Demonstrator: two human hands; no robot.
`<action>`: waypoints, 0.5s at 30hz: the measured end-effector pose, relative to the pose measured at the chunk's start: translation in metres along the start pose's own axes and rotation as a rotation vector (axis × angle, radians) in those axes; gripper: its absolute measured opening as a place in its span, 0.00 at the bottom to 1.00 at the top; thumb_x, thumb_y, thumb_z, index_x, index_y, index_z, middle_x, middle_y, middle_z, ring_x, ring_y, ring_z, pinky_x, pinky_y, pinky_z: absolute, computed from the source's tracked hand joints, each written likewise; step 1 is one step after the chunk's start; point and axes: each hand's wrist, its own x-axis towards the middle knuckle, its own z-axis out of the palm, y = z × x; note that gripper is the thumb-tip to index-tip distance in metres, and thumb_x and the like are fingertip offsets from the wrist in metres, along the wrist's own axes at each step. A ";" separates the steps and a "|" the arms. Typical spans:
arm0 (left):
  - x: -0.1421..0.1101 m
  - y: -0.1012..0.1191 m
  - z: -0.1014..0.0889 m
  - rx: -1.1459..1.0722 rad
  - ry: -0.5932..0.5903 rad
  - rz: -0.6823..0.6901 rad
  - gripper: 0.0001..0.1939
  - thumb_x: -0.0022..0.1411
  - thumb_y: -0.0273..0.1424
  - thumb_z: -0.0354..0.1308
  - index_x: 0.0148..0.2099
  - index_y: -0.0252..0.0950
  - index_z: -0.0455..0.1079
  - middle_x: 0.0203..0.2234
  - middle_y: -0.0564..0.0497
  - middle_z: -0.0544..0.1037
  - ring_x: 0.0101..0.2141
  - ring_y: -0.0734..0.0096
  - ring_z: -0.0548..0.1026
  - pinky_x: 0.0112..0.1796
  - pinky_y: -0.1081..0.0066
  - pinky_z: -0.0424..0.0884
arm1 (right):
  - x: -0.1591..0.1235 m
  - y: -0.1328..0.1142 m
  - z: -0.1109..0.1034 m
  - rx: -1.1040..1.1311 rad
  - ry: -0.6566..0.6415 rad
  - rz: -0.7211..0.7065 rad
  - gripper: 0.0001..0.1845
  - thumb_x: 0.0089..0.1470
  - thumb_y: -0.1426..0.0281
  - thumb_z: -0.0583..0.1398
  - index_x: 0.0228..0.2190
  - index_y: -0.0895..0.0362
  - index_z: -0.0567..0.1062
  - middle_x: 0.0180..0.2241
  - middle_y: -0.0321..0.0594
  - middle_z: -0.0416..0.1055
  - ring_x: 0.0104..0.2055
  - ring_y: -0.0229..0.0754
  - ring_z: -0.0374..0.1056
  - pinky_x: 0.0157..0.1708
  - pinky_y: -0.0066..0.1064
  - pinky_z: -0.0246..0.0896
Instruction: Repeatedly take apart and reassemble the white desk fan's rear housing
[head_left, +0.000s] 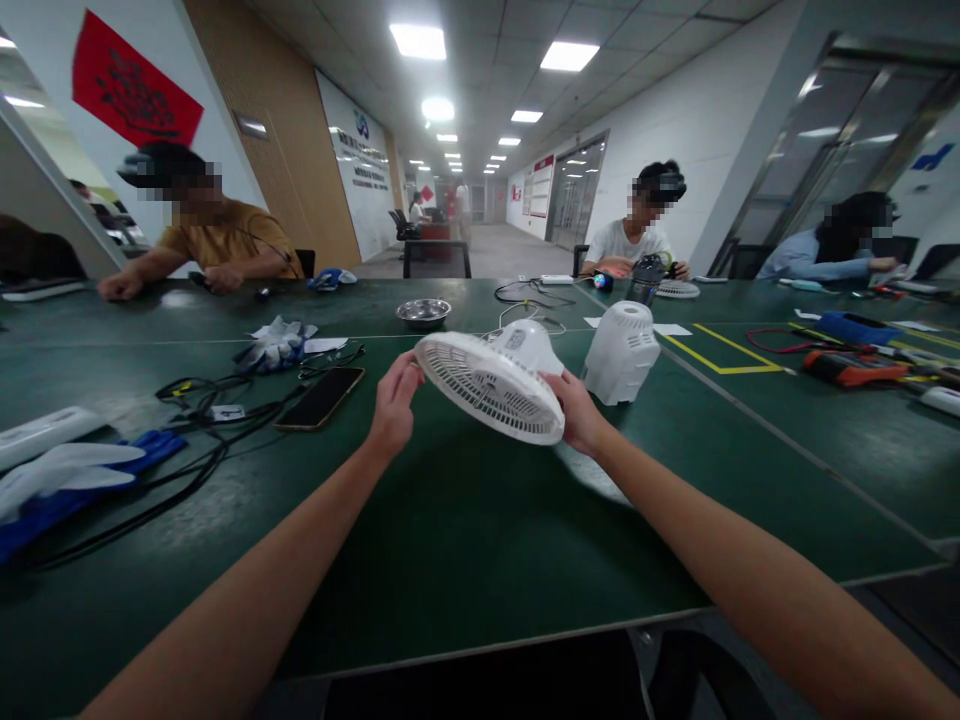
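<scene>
The left grip [395, 405] pinches the near-left rim of a white, round plastic fan head with a slotted grille [487, 395], while the right grip [577, 412] closes on its opposite edge, some fingers hidden behind it; the fan head hangs tilted between the two, above the dark green tabletop [465, 560]. With the left side pinched only at the rim, the fan head could swivel or slip if the right grip loosened. Just beyond the right grip stands an upright, white plastic vented housing [621, 355], which a sideways swing of that hand might knock over. A thin white cable [551, 325] lies beyond the fan head; whether it is attached cannot be told, but if so, a lift could drag it. A black, flat rectangular phone [322, 398] lies left of the left grip, apart from it. As for writing, grey marks on the fan head's rear are too small to read, as is the dark lettering on the white wall sign [364, 165] far beyond the grips; dark script on the red paper sheet [135, 85], far off beyond the left grip, is illegible, and no brand can be made out.
</scene>
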 end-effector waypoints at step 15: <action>-0.012 -0.002 0.021 -0.299 -0.034 -0.462 0.14 0.51 0.35 0.71 0.36 0.29 0.79 0.25 0.46 0.82 0.25 0.64 0.79 0.29 0.65 0.77 | 0.004 0.016 0.007 0.415 -0.183 0.373 0.17 0.56 0.56 0.58 0.41 0.53 0.74 0.35 0.40 0.79 0.44 0.51 0.75 0.49 0.48 0.68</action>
